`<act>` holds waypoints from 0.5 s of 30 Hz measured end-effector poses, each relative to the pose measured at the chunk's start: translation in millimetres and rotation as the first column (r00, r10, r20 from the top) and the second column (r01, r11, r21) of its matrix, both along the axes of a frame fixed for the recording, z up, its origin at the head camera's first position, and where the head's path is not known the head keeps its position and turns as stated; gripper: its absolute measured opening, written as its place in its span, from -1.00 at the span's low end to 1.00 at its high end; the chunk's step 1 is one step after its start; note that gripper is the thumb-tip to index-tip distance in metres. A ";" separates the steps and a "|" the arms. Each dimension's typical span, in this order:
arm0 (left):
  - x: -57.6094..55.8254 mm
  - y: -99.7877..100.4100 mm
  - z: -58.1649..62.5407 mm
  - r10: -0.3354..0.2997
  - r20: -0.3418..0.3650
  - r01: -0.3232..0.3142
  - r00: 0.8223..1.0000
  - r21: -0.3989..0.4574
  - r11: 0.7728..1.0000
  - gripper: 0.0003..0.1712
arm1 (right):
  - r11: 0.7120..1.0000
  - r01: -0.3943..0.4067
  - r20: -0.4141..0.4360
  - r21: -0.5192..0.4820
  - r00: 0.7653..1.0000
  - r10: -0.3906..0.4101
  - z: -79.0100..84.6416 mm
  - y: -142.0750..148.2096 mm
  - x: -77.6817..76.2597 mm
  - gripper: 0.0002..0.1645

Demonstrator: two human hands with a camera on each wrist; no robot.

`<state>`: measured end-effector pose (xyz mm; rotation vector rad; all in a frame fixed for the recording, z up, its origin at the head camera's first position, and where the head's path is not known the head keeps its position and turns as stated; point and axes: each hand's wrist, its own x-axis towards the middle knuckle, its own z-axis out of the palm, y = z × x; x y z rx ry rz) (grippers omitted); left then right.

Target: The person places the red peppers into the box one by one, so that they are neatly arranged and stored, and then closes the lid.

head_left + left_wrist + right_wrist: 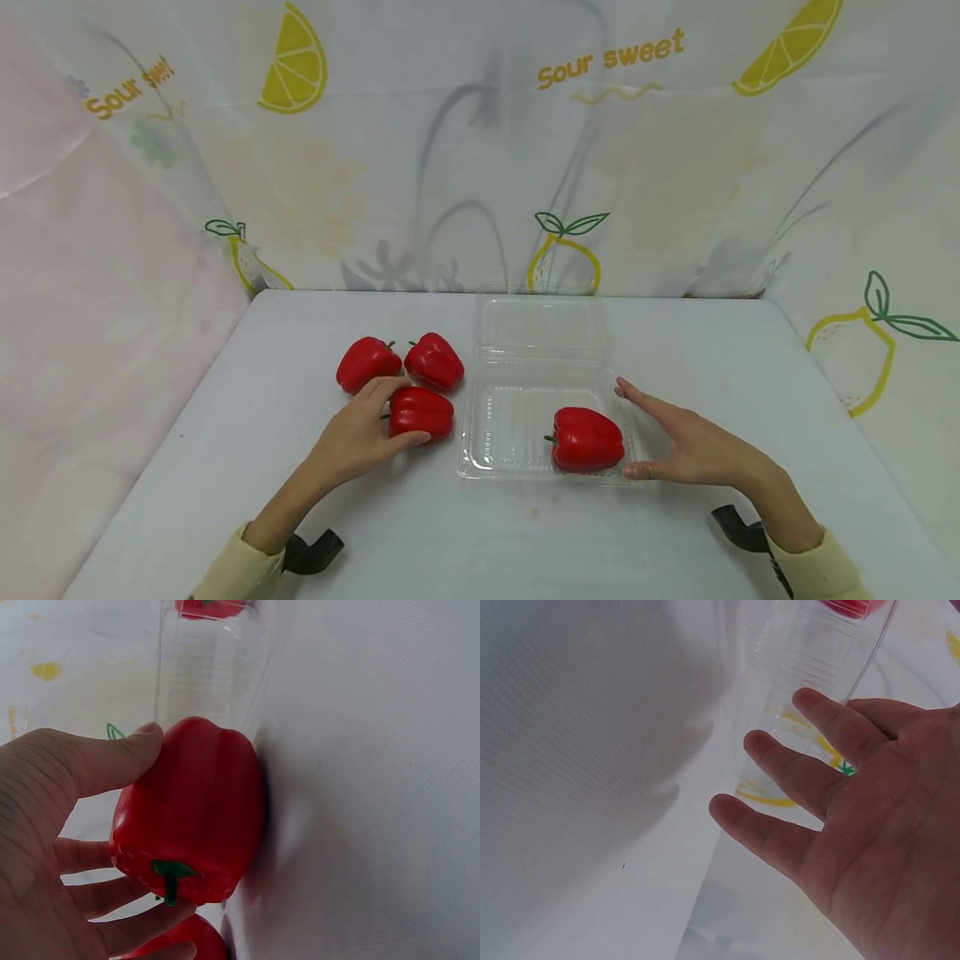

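My left hand [358,435] grips a red bell pepper [423,414] left of the clear plastic clamshell box [517,476]. In the left wrist view the thumb lies along one side of this pepper [199,802], and the fingers reach round beneath its green stem. A second bell pepper [587,440] lies in the right part of the box's base, stem pointing left. Beside the box's right edge is my right hand [693,446], fingers spread and straight, thumb close to the near right corner. Nothing is held in it, as the right wrist view of the palm [885,825] shows.
Two more red bell peppers, one on the left [367,364] and one on the right [435,362], lie just behind the left hand. The box's lid [542,325] is folded back toward the far table edge. A printed lemon curtain [465,167] hangs behind the white table [225,400].
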<state>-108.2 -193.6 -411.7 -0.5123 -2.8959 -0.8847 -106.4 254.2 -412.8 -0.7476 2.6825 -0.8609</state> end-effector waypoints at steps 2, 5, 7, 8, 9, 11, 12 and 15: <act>0.0 0.3 -0.1 0.007 -0.005 -0.007 1.000 -0.005 1.000 -0.13 | 1.000 0.001 0.003 -0.001 1.000 -0.001 -0.1 0.0 -0.1 0.30; 0.2 1.2 0.0 0.022 -0.009 -0.022 1.000 -0.011 1.000 -0.14 | 1.000 0.000 0.004 -0.002 1.000 0.000 -0.2 -0.1 0.0 0.29; 0.2 1.8 0.1 0.032 -0.007 -0.032 0.999 -0.013 0.999 -0.14 | 1.000 -0.002 0.004 -0.002 1.000 0.002 -0.1 0.1 0.1 0.29; 0.2 2.0 0.3 0.036 -0.006 -0.036 0.999 -0.014 0.999 -0.14 | 1.000 -0.005 0.003 -0.004 1.000 0.005 -0.1 0.2 0.1 0.29; 0.2 2.2 0.6 0.040 -0.005 -0.040 0.999 -0.013 0.999 -0.14 | 1.000 -0.006 0.001 -0.003 1.000 0.006 0.0 0.4 0.0 0.29; 0.2 2.5 1.8 0.046 -0.004 -0.046 0.999 -0.011 0.999 -0.14 | 1.000 -0.008 -0.002 -0.005 1.000 0.008 0.1 0.6 -0.1 0.29; 0.3 2.5 2.6 0.048 -0.006 -0.048 0.999 -0.009 0.999 -0.15 | 1.000 -0.009 -0.002 -0.006 1.000 0.009 0.2 0.7 -0.2 0.29; 1.0 2.0 6.2 0.053 -0.019 -0.053 0.998 0.001 0.999 -0.16 | 1.000 -0.008 0.001 -0.009 1.000 0.008 0.0 0.7 -0.6 0.29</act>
